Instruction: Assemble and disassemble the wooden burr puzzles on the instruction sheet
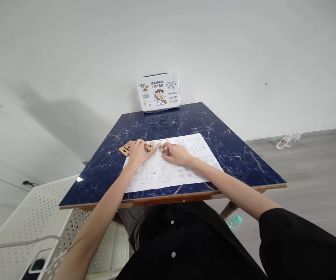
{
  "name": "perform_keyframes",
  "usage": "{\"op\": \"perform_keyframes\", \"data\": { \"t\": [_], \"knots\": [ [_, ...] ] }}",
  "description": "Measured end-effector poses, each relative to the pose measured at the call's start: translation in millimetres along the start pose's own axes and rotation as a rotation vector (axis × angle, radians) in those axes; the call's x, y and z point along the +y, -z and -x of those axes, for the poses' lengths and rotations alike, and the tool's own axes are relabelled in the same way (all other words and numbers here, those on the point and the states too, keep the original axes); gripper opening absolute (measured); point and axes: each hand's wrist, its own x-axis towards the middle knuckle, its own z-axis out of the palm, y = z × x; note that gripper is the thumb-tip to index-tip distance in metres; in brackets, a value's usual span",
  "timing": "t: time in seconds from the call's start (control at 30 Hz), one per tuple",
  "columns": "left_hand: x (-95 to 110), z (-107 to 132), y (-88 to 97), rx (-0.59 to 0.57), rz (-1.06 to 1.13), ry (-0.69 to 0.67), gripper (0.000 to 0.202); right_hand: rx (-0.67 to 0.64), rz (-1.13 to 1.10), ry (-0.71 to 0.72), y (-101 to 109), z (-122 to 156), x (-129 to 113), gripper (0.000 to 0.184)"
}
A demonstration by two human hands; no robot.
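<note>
My left hand (139, 152) rests over the upper left of a white printed sheet (168, 175), its thumb and fingers closed around a small wooden cube piece (149, 147). Just right of it, my right hand (178, 154) pinches a second wooden cube piece (162, 148) at the sheet's upper middle. A narrow gap separates the two pieces. Partly under or beside my left fingers lies a flat wooden board (125, 149) with dark cut-outs. Small printed figures cover the sheet, and the exact grip of some fingers is hidden.
The blue marbled table (229, 155) carries a white case (159, 93) with cartoon prints at its back, against the wall. White perforated shelving (42, 198) with a cable stands at the left. Plastic bottles (284, 141) lie on the floor at right; another bottle (234, 221) is below the table.
</note>
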Motion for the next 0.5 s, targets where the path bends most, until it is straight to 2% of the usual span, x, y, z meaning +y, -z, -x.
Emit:
{"op": "perform_keyframes", "data": {
  "t": [0.17,0.37,0.5],
  "knots": [
    [0.7,-1.1,1.7,-0.047,0.025,0.032,0.051,-0.002,0.016,0.039,1.7,0.6,0.6,0.034],
    [3.9,0.1,2.6,-0.132,0.072,0.004,0.044,-0.003,0.044,0.07,2.5,1.6,0.4,0.038],
    [6.1,2.1,4.4,-0.246,0.131,-0.051,0.058,-0.018,0.078,0.091,2.3,1.4,1.5,0.043]
  ]
}}
